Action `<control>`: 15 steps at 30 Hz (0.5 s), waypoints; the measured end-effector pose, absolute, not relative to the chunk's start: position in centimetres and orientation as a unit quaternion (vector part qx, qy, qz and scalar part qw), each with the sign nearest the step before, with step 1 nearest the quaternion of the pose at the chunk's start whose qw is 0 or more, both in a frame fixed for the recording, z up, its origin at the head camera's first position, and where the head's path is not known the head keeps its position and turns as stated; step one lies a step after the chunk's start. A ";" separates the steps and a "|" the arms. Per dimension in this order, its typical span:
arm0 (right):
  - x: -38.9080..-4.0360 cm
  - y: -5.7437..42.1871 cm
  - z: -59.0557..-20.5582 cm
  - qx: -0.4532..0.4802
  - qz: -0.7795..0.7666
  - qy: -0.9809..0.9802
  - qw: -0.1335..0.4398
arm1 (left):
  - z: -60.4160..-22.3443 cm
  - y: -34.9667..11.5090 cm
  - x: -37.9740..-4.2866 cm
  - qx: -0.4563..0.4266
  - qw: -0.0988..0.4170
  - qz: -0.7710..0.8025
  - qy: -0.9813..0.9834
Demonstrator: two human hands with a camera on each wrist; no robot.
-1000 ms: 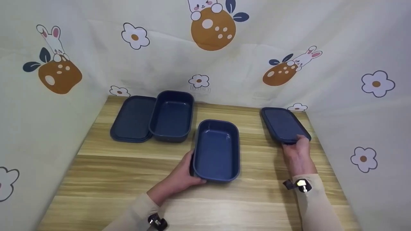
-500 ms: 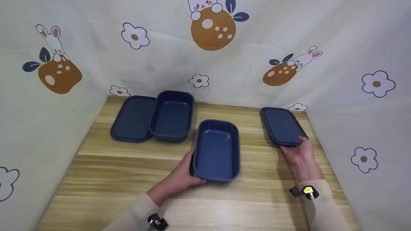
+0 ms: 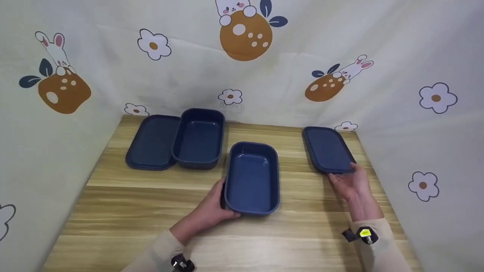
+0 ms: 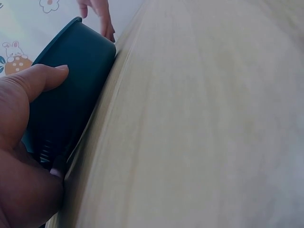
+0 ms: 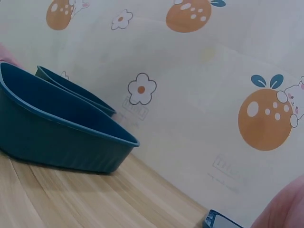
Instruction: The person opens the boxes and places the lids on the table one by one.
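Near the middle of the table, my left hand [image 3: 211, 209] grips the near left corner of a blue rectangular food container [image 3: 252, 185] with no lid on it. The left wrist view shows the thumb flat along the container's wall [image 4: 71, 90] and the other fingers curled at its corner, partly hidden. To the right, my right hand [image 3: 353, 187] pinches the near right corner of a blue lid [image 3: 328, 151], thumb at its upper edge and fingers beneath. Only a corner of that lid [image 5: 223, 221] shows in the right wrist view.
A second open blue container [image 3: 199, 141] stands at the back left, overlapping another blue lid [image 3: 151, 145]. The wood-grain table [image 3: 151, 204] is enclosed at the back and sides by a cream curtain [image 3: 181, 75] printed with rabbits, oranges and flowers.
My right hand and the lid have moved slightly left and toward me, the wrist turning outward. The left hand keeps its grip on the container. The head view has shifted a little.
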State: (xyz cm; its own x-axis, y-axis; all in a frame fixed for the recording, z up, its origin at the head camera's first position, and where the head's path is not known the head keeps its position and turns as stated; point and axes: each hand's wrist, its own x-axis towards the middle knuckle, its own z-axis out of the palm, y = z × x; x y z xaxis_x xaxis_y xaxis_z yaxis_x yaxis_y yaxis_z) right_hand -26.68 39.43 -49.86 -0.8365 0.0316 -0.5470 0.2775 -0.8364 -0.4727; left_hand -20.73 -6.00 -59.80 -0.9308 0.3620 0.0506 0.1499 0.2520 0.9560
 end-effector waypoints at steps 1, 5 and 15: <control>-26.7 39.4 -49.9 0.276 -0.915 0.285 0.067 | -59.8 -6.1 -20.7 0.163 0.087 0.589 0.787; -26.4 39.3 -49.9 0.273 -0.909 0.308 0.068 | -59.6 -6.1 -20.6 0.168 0.085 0.586 0.788; -25.5 38.9 -49.8 0.257 -0.902 0.337 0.079 | -59.4 -6.2 -20.5 0.170 0.087 0.596 0.780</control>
State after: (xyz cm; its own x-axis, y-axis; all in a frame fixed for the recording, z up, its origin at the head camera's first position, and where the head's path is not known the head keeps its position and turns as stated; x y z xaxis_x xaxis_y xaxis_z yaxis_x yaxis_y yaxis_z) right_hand -25.50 38.91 -49.78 -0.8551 0.0305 -0.5175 0.3166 -0.7598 -0.5679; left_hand -20.48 -6.23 -59.44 -0.9273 0.3683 0.0666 0.1614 0.2328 0.9590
